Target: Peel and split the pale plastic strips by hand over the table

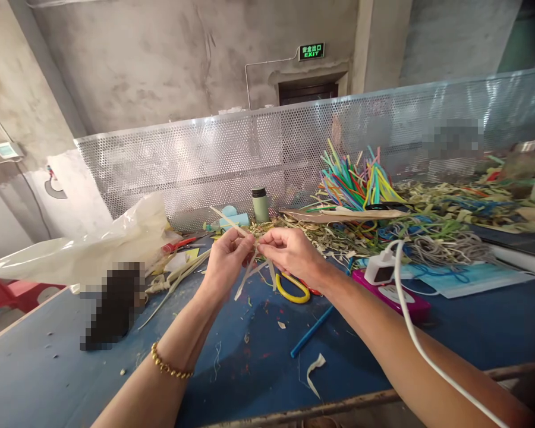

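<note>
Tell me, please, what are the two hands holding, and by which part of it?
The left hand and right hand pinch thin, pale husk-like strips with thumbs and fingertips, partway along, leaving free ends above and below.

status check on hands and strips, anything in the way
Left hand, right hand both pinching pale strips. Ends dangling. Possible snag: yellow looped handle near right hand.

Two hands point(229, 261) point(293, 254), one beaded bracelet point(161, 365)
</note>
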Motion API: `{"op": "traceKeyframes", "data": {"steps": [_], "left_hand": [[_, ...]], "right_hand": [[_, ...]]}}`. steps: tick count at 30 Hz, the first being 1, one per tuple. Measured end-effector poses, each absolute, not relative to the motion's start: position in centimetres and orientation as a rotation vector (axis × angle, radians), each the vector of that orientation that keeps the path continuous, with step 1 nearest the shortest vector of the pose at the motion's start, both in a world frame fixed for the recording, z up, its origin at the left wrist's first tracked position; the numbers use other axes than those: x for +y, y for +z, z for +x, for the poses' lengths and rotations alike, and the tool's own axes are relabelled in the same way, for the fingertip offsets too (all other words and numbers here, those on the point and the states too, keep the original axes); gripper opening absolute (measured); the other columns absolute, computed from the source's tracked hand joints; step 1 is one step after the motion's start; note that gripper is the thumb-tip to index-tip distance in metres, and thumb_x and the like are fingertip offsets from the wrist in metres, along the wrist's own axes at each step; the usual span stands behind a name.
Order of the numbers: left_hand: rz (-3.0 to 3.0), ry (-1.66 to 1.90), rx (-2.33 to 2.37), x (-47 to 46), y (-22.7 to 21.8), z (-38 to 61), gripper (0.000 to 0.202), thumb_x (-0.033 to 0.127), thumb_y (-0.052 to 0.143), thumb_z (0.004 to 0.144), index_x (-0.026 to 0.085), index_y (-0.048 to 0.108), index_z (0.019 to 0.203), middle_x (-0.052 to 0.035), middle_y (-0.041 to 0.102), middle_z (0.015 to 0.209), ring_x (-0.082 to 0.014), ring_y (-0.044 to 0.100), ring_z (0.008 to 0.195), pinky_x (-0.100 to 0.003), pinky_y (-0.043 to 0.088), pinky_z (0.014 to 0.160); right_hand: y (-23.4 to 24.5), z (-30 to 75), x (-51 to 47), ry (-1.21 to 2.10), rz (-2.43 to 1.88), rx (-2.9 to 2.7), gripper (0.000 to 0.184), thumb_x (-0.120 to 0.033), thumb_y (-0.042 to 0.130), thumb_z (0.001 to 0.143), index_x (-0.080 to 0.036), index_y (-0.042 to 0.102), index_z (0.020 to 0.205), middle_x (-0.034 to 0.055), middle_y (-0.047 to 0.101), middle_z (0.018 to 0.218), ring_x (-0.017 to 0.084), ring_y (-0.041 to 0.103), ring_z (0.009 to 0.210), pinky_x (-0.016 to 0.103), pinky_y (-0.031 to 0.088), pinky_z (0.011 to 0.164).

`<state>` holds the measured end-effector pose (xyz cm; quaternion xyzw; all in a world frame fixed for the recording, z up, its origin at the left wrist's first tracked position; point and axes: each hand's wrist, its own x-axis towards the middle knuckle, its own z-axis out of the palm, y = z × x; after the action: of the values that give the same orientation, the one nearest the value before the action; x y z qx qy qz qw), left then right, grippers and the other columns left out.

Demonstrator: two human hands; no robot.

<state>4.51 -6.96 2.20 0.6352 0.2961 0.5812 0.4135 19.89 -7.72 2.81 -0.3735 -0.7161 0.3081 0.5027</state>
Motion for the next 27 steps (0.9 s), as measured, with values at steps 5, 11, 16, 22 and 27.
{"op": "traceKeyframes", "data": {"steps": [5, 11, 16, 22, 27], "left_hand": [[1.617, 1.211, 0.695, -7.2, 2.5, 4.1, 0.027, 0.038, 0.07, 0.079, 0.013, 0.066, 0.07, -0.0039, 0.062, 0.065, -0.0117, 0.053, 0.058, -0.026, 0.036, 0.056], [1.62, 1.218, 0.756, -6.7, 2.2, 4.0, 0.018, 0.03, 0.073, 0.074, 0.013, 0.072, 0.069, -0.0053, 0.064, 0.063, -0.0124, 0.052, 0.057, -0.026, 0.034, 0.056], [1.642, 1.24, 0.786, -6.9, 2.5, 4.1, 0.017, 0.026, 0.071, 0.072, 0.014, 0.068, 0.061, -0.0028, 0.061, 0.059, -0.0112, 0.05, 0.054, -0.027, 0.037, 0.059], [1.633, 1.226, 0.804, -7.2, 2.4, 4.4, 0.015, 0.025, 0.071, 0.071, 0.014, 0.068, 0.061, -0.0013, 0.057, 0.056, -0.01, 0.044, 0.052, -0.026, 0.032, 0.053], [1.562, 1.185, 0.733, -7.0, 2.3, 4.2, 0.017, 0.025, 0.073, 0.07, 0.013, 0.068, 0.06, -0.0024, 0.056, 0.057, -0.0094, 0.043, 0.051, -0.026, 0.03, 0.052]], "right_hand": [[2.9, 20.0, -7.3, 0.708, -0.862, -1.683, 0.011, -0.023, 0.061, 0.079, -0.013, 0.065, 0.08, -0.0035, 0.055, 0.052, 0.007, 0.043, 0.042, 0.021, 0.035, 0.043], [2.7, 20.5, -6.7, 0.53, -0.911, -1.755, 0.014, -0.026, 0.062, 0.079, -0.013, 0.067, 0.08, 0.0046, 0.068, 0.07, 0.012, 0.058, 0.058, 0.023, 0.043, 0.052], [2.8, 20.7, -6.8, 0.47, -0.89, -1.772, 0.023, -0.033, 0.059, 0.085, -0.013, 0.068, 0.079, 0.0045, 0.068, 0.071, 0.012, 0.056, 0.059, 0.024, 0.04, 0.053], [2.7, 20.8, -6.5, 0.439, -0.854, -1.794, 0.019, -0.03, 0.061, 0.083, -0.014, 0.067, 0.077, 0.0029, 0.066, 0.069, 0.012, 0.054, 0.061, 0.024, 0.041, 0.056], [2.8, 20.8, -6.6, 0.47, -0.82, -1.803, 0.021, -0.033, 0.062, 0.084, -0.014, 0.068, 0.076, 0.0005, 0.063, 0.065, 0.01, 0.051, 0.058, 0.023, 0.038, 0.053]]}}
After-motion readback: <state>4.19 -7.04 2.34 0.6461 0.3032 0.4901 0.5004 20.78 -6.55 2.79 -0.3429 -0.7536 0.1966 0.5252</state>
